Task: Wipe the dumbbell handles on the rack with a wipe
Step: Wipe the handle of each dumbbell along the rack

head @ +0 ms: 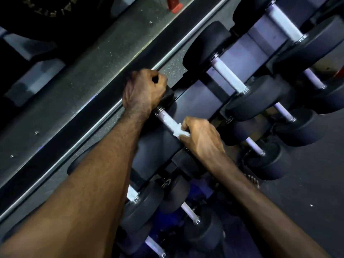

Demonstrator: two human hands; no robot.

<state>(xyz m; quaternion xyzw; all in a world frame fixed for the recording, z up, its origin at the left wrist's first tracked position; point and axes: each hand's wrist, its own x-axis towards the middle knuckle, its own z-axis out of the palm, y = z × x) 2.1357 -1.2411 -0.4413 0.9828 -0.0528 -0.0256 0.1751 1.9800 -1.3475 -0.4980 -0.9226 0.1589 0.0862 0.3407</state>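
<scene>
One wipe is pinched on one dumbbell handle by the right hand; at 11 o'clock, a dumbbell head is gripped by the left hand.

We see the right hand curled around a white wipe, pressing it onto the pale knurled handle of a black dumbbell on the rack. The left hand is closed in a fist on top of that dumbbell's far head. To the right, we see more dumbbells resting in rows, one with a bright handle. A grey speckled ledge runs along the left.
</scene>
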